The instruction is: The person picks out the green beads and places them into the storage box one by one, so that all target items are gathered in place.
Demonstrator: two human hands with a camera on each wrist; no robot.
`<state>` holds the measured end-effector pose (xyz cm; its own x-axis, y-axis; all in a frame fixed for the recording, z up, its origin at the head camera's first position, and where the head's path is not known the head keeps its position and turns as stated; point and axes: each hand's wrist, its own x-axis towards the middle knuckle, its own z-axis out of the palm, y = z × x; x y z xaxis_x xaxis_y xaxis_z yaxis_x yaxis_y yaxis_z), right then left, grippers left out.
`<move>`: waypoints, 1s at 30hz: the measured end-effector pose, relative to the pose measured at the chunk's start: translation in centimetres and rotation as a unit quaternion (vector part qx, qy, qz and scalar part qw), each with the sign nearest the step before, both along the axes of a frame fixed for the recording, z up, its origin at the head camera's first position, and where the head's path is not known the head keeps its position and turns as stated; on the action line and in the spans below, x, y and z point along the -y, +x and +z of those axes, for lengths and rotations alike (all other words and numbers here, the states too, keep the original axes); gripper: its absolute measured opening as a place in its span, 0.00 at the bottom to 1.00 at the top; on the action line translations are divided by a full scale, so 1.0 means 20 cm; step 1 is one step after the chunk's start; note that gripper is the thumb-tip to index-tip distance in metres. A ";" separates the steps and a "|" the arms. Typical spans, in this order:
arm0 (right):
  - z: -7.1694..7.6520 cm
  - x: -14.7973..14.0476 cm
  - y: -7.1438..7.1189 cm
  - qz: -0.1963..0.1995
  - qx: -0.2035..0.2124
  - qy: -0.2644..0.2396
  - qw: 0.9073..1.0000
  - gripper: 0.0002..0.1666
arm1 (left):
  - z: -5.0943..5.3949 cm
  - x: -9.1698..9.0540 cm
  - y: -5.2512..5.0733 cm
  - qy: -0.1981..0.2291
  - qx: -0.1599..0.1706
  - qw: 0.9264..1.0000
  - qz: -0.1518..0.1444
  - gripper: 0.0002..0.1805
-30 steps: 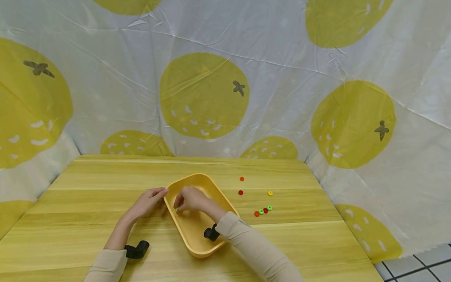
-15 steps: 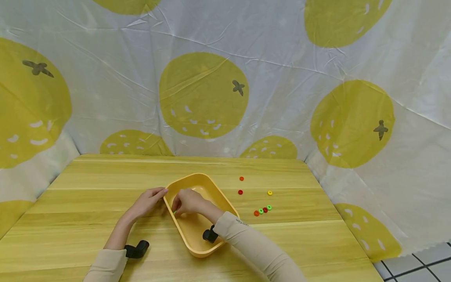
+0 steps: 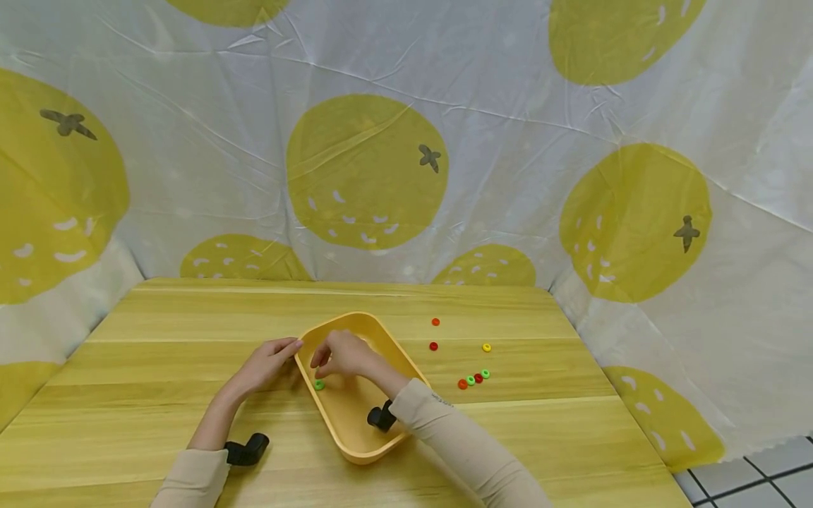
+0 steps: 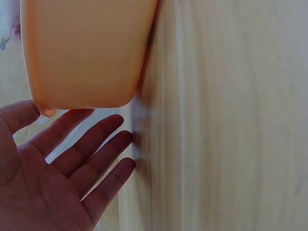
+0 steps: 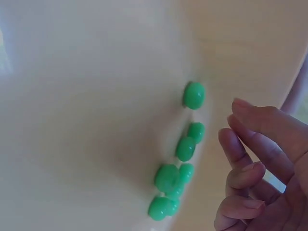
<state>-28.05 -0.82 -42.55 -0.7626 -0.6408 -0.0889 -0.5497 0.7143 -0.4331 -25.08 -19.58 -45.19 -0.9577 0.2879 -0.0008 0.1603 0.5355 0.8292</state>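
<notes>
An orange-yellow tray (image 3: 356, 451) lies on the table. My left hand (image 3: 267, 365) holds its left corner, the thumb at the rim and the index finger against the outer wall; the other fingers of that hand (image 4: 62, 168) extend freely. Over the tray's inside is my right hand (image 3: 346, 354), its fingers loosely bent with nothing visible between them. Several green beads line the tray's wall beside those fingers in the right wrist view, one bead (image 5: 194, 95) apart from the rest. From the head, a green bead (image 3: 319, 384) shows just below the right fingertips.
Right of the tray, loose rings lie on the table: an orange one (image 3: 435, 322), a red one (image 3: 434, 346), a yellow one (image 3: 486, 348), and a row of orange, green (image 3: 471, 381) and red rings. A patterned cloth (image 3: 495, 176) hangs behind the table.
My right hand has lifted slightly off the tray's left side, and its fingers have parted from the green bead, which shows more fully. The left hand has stayed at the corner.
</notes>
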 end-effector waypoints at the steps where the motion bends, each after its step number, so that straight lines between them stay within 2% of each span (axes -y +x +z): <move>1: 0.01 -0.01 0.00 -0.002 0.000 -0.005 1.000 0.07 | 0.00 0.00 0.00 -0.001 0.002 1.000 -0.001 0.30; 10: 0.10 -0.09 -0.04 0.003 -0.001 -0.077 0.997 0.10 | 0.00 -0.01 0.00 0.001 0.005 1.000 -0.003 0.31; 15: 0.14 -0.16 -0.06 -0.024 0.024 -0.125 0.992 0.11 | -0.01 -0.01 0.00 0.002 0.008 1.000 -0.003 0.32; 21: 0.20 -0.26 -0.09 -0.058 0.031 -0.155 0.986 0.11 | -0.01 0.00 0.00 0.010 0.005 1.000 -0.004 0.33; 30: 0.21 -0.45 -0.15 -0.075 -0.001 -0.191 0.979 0.12 | -0.01 -0.01 0.00 0.000 0.005 1.000 0.002 0.33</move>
